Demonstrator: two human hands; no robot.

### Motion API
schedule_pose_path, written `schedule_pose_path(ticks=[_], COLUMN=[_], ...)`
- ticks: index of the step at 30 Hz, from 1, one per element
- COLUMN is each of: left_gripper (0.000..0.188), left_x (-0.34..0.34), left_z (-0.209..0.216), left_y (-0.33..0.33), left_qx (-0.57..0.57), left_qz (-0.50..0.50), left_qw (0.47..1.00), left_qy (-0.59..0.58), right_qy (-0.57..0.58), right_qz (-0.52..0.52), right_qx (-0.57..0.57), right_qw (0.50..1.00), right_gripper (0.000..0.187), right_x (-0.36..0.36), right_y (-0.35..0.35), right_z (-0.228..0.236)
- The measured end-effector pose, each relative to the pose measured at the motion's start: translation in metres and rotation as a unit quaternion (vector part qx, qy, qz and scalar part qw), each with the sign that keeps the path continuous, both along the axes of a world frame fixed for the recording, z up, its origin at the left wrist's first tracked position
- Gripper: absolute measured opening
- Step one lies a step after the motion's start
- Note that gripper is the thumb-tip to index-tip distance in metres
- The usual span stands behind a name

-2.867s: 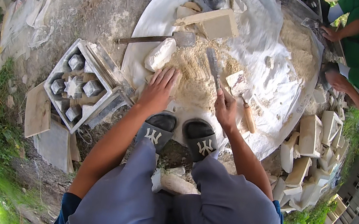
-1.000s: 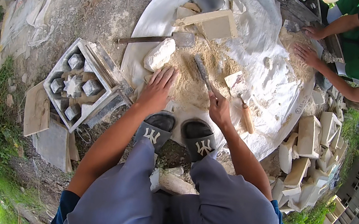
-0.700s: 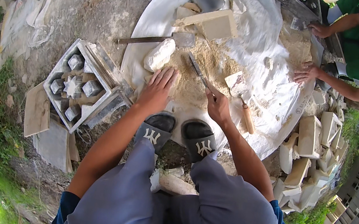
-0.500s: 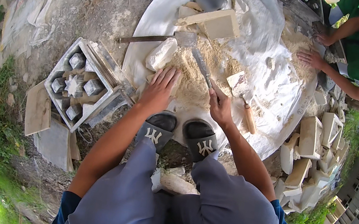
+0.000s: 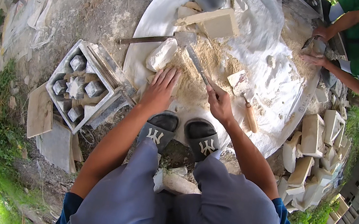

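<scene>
1. leaning farther left than a few seconds earlier, the flat metal bar (image 5: 197, 65), a file or chisel, slanted over the pale stone powder (image 5: 219, 70), its tip near the head of a long-handled tool (image 5: 146, 40).
2. the right hand (image 5: 219, 103) had its fingers clamped around the bar's near end.
3. the left hand (image 5: 160, 90) had stayed flat, fingers nearly together, below the white stone chunk (image 5: 161, 54); what lay beneath its palm i could not tell.
4. in my judgement, that swing shifted the working spot leftward while the left hand steadied.
5. the wooden-handled trowel (image 5: 241, 82) lay untouched on the right; a co-worker's hands (image 5: 314, 59) had come together.
</scene>
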State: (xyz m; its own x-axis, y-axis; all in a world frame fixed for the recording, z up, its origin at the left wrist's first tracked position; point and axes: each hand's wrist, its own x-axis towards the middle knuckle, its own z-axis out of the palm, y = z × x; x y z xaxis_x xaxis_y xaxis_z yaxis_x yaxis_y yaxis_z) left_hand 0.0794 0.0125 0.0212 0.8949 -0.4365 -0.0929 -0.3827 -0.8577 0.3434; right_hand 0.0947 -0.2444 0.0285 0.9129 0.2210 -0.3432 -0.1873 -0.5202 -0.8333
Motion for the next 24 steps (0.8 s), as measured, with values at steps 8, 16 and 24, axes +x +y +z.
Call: schedule_pose_path(ticks=[8,16,24], left_gripper=[0.097,0.102,0.113], left_x=[-0.004,-0.004,-0.005], left_z=[-0.006,-0.001,0.0], left_y=[0.004,0.002,0.001], left_qx=[0.002,-0.023,-0.062], left_qz=[0.007,0.033,0.027], left_qw=[1.0,0.999,0.998], left_qy=[-0.015,0.006,0.001], right_qy=[0.019,-0.021,-0.005], right_qz=[0.028,0.052,0.034], right_qx=[-0.025,-0.014,-0.026], right_qw=[0.999,0.998,0.999], right_gripper=[0.042,0.044,0.042], right_x=[-0.008,0.001,-0.004], right_y=[0.007,0.007,0.003], right_z=[0.003,-0.008,-0.008])
